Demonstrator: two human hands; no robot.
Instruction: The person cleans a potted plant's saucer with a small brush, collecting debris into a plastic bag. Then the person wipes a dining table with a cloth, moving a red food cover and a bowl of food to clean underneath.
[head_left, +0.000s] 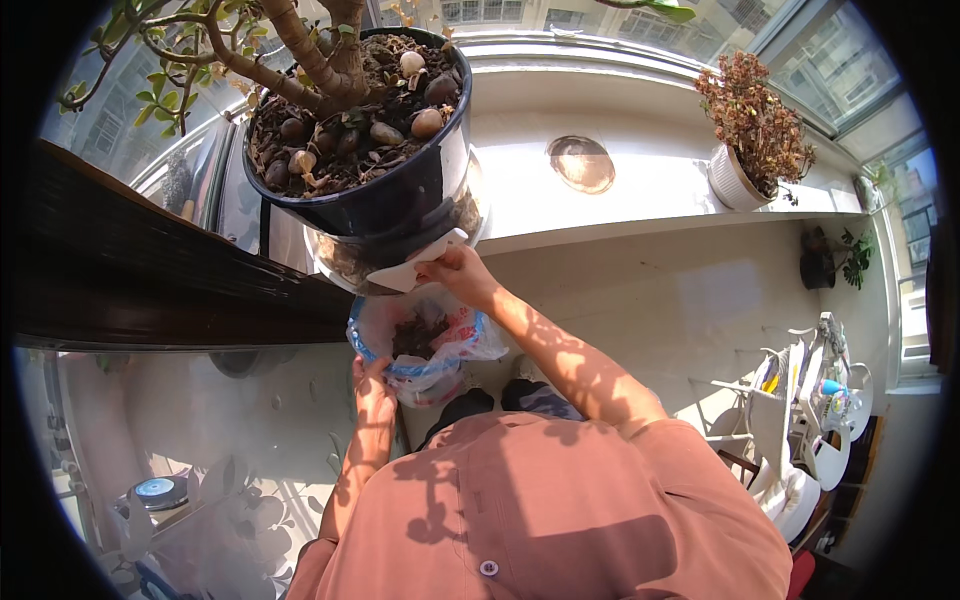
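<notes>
My right hand (461, 274) grips a thin white scraper-like piece (401, 275) against the near side of a large dark plant pot (375, 217), low by its pale, soil-stained saucer (330, 259). Below it, my left hand (372, 381) holds the blue rim of a small bin (361, 341). A clear plastic bag (486, 346) with red print lines the bin and hangs over its edge. Dark plant debris (420, 336) lies inside. The pot holds soil, several smooth stones (386, 133) and a thick-stemmed succulent (322, 71).
On the white windowsill (517, 206) are a round stain (581, 163) and a white pot (739, 180) with a reddish dried plant. A dark wooden panel (187, 285) borders the left side. White folding racks (795, 405) stand at right, near a dark pot (816, 266) on the floor.
</notes>
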